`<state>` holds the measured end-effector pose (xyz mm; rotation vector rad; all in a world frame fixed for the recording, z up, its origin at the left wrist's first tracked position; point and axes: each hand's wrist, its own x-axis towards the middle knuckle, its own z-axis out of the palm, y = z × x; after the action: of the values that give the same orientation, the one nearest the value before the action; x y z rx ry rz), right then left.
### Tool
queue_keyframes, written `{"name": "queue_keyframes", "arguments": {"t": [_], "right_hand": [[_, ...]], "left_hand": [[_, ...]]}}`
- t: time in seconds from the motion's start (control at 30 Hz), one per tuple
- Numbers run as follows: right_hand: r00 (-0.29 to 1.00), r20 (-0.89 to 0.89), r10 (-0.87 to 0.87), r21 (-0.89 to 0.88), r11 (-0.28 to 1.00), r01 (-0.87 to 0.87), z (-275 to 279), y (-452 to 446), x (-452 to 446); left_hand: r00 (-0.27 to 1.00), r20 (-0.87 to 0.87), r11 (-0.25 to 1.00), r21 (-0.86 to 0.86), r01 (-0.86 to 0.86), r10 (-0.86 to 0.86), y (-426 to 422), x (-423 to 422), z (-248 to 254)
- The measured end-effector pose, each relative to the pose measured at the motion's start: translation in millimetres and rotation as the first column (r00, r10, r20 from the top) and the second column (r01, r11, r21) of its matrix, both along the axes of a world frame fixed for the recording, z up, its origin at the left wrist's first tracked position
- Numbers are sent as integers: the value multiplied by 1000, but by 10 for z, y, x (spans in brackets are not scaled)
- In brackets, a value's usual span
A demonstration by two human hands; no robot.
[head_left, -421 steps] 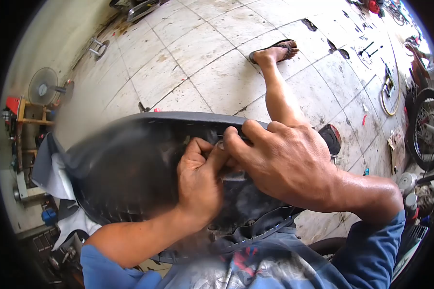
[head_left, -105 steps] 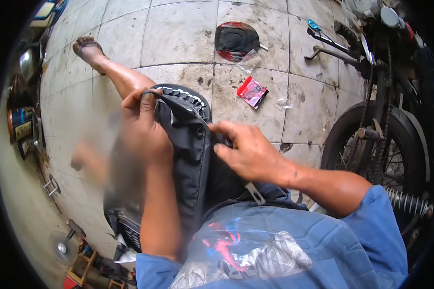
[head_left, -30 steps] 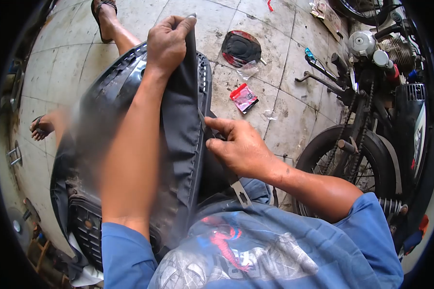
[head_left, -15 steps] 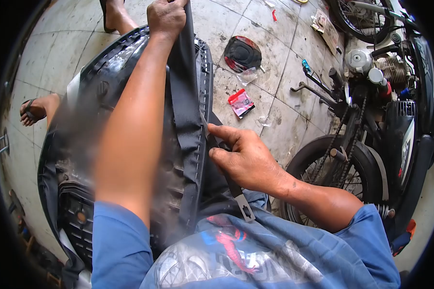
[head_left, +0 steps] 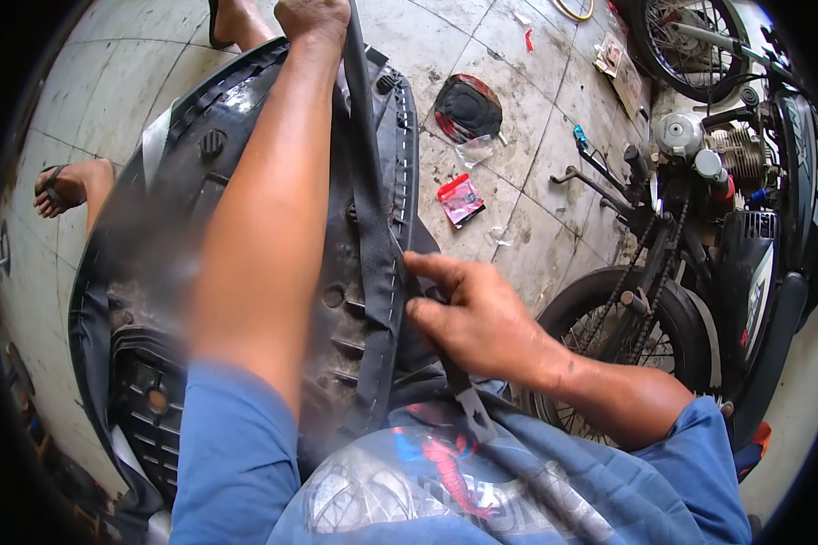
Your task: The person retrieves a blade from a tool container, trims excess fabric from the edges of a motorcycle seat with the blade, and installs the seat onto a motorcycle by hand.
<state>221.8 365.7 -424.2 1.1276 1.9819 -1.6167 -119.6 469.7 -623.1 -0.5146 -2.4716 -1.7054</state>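
Observation:
A motorcycle seat lies underside up across my lap, its black plastic base (head_left: 334, 297) ringed by a stapled edge. At the top of the view my left hand (head_left: 314, 18) is closed on a strip of black cover material (head_left: 362, 118), pulled taut away from me. The strip runs down to the seat's right edge. My right hand (head_left: 477, 313) is closed round a cutter knife (head_left: 475, 413), whose slotted metal end points towards my shirt. Its thin blade meets the cover beside the row of staples. Part of the base is hidden behind my blurred left forearm.
On the tiled floor lie a black and red pad (head_left: 468, 107), a red packet (head_left: 461, 201) and clear plastic scraps. A motorcycle with its rear wheel (head_left: 691, 350) stands at the right, and another wheel (head_left: 691, 45) is at the top right. Sandalled feet (head_left: 73, 186) show at the left.
My left hand has moved up and away, drawing the black strip out longer and narrower. My right hand has shifted with the knife down along the seat's edge, towards me.

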Motion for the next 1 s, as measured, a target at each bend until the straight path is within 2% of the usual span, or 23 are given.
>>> {"name": "queue_keyframes", "arguments": {"t": [0.07,0.1,0.13,0.17,0.2,0.23,0.37,0.4,0.47,0.53,0.57,0.6,0.63,0.67,0.73,0.77,0.8,0.83,0.87,0.9,0.93,1.0], "right_hand": [[1000,1,18,50,999,-18,-1,21,-50],[1000,2,20,52,998,-20,23,-2,-39],[999,1,39,19,999,-39,67,-47,-6],[998,-1,60,-15,998,-60,134,-82,-20],[990,123,68,-77,995,-59,247,-111,-38],[994,93,56,-71,996,-49,271,-114,-57],[992,69,108,-91,991,-102,330,-192,-2],[975,142,169,-180,973,-143,401,-179,15],[999,-24,-28,-245,969,22,324,-236,131],[981,55,-185,-270,943,193,593,-19,105],[948,1,-319,-319,898,302,602,91,178],[892,-150,-427,-289,882,373,463,196,314],[844,-180,-505,-271,850,451,403,310,385],[787,-214,-579,-262,810,525,330,433,435],[690,-262,-674,-256,738,624,-41,631,642],[595,-245,-766,-362,641,676,-219,679,775],[567,-184,-803,-401,588,703,-300,685,859],[562,-144,-814,-408,566,716,-426,693,934],[556,-108,-824,-410,547,730,-560,675,1005],[551,-91,-830,-411,535,738,-687,644,1008],[548,-95,-831,-413,534,738,-781,645,1020],[522,-116,-845,-445,514,733,-836,698,986]], "left_hand": [[949,-304,966,-258,3,-85,22,-140,-130],[949,-303,966,-257,2,-82,-72,-213,-164],[959,-117,966,-8,259,-258,-243,-252,-77],[888,17,855,280,437,-460,-357,-296,65],[908,418,992,-125,23,32,-103,-207,253],[908,417,992,-122,28,26,-88,-119,355],[922,219,942,-32,335,-321,-276,-20,771],[902,159,911,-28,411,-401,-471,-138,813],[825,32,824,-39,565,-564,-723,-239,1012],[712,-101,719,-74,691,-695,-814,-243,1262],[647,-149,662,-99,743,-748,-1003,-228,1345],[576,-191,602,-129,788,-795,-1013,-168,1415],[654,80,456,-653,604,-752,-872,-192,1459],[784,247,36,-945,324,-569,-743,-159,1596],[728,409,29,-862,507,-550,-1518,-73,1797],[564,680,69,-608,791,-468,-1885,-344,1686],[298,877,352,-162,922,-376,-2222,-157,1850],[197,900,387,-34,921,-389,-2641,-355,1659],[431,886,315,-366,875,-169,-2782,-259,1886],[527,821,366,-431,825,-222,-2854,-140,1879],[677,700,319,-604,731,-228,-2762,26,2038],[644,689,477,-467,745,-331,-2725,83,2395]]}}
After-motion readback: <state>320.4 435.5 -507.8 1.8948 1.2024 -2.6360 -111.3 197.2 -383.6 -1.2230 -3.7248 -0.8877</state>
